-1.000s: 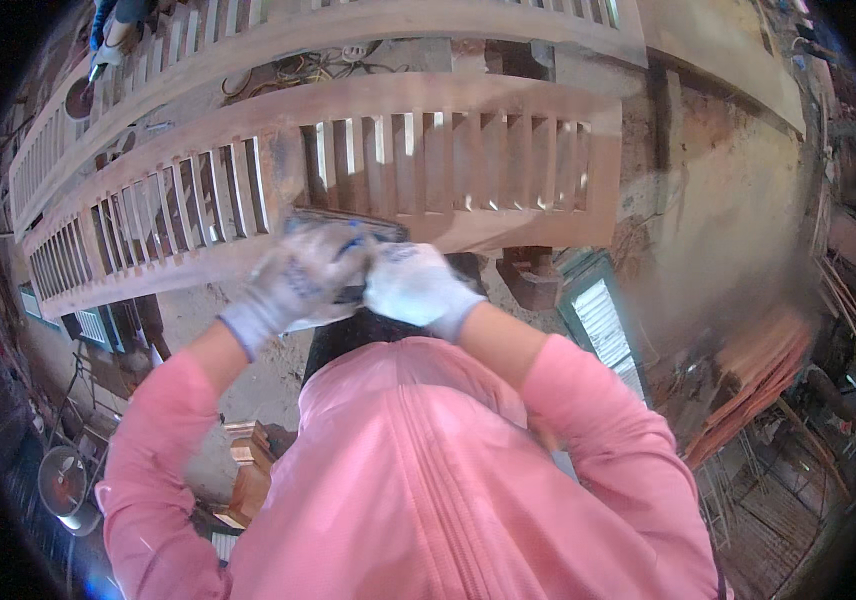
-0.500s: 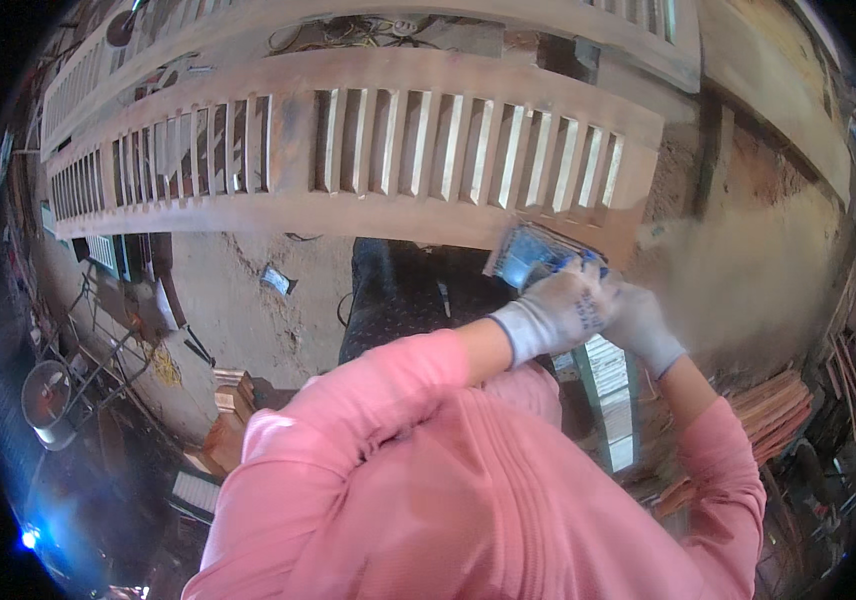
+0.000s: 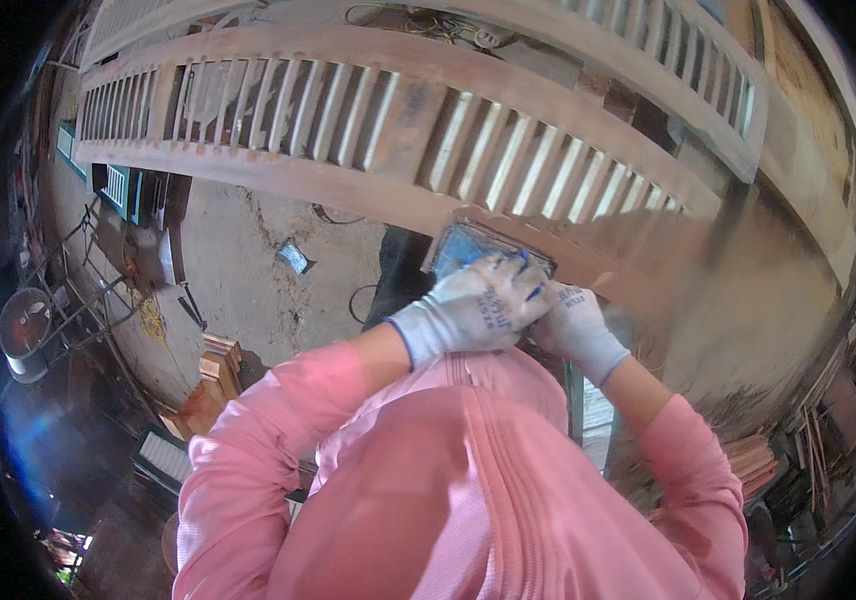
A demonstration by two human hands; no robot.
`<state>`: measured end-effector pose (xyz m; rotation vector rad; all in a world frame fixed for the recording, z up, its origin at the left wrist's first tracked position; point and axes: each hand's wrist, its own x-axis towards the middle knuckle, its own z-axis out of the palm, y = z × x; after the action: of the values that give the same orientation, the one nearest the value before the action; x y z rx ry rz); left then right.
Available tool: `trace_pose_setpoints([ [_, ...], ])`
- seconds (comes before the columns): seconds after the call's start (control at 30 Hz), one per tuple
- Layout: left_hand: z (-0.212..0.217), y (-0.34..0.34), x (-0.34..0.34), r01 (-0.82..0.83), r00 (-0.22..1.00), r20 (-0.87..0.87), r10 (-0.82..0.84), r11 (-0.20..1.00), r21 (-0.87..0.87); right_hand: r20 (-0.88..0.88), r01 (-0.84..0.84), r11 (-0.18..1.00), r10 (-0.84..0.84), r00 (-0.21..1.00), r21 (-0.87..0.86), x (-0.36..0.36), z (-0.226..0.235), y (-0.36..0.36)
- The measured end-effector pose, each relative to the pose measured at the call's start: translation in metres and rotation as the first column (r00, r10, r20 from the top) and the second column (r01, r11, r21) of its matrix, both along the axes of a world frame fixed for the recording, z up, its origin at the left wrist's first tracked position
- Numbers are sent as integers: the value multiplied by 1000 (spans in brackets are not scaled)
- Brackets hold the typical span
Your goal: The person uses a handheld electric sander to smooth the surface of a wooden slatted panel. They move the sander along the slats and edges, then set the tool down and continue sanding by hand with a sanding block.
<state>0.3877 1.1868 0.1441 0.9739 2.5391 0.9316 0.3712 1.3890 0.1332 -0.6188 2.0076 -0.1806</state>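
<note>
A long wooden shutter (image 3: 398,180) with rows of slats lies across in front of me, its near rail facing my body. On that rail, right of centre, rests a blue sander (image 3: 463,248) with a flat, rectangular base. My left hand (image 3: 483,305), in a white glove with blue-marked fingertips, is closed over its near side. Behind and to the right, my gloved right hand (image 3: 573,325) is closed at the sander's right end, its fingers partly hidden by the left hand. Pale dust blurs the shutter's right end.
A second slatted shutter (image 3: 688,60) lies beyond the first. Far left stand a fan (image 3: 26,325) and a metal frame. Wooden pieces (image 3: 210,385) sit at the lower left, stacked boards (image 3: 748,465) at the right. Cables (image 3: 428,22) lie at the back.
Both hands and the sander have moved left along the shutter's near rail. The view has shifted and tilted, so the shutter now slants down to the right.
</note>
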Motion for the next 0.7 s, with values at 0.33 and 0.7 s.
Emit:
trace_pose_setpoints([
  [0.33, 12, -204, -10, 41, 999, 13, -39, 982, -186, -17, 66, 972, -72, 997, -224, -14, 4, -201],
  [0.7, 5, -291, -20, 23, 991, -121, -64, 950, -311, -157, 110, 888, -199, 967, -446, -14, -16, -278],
])
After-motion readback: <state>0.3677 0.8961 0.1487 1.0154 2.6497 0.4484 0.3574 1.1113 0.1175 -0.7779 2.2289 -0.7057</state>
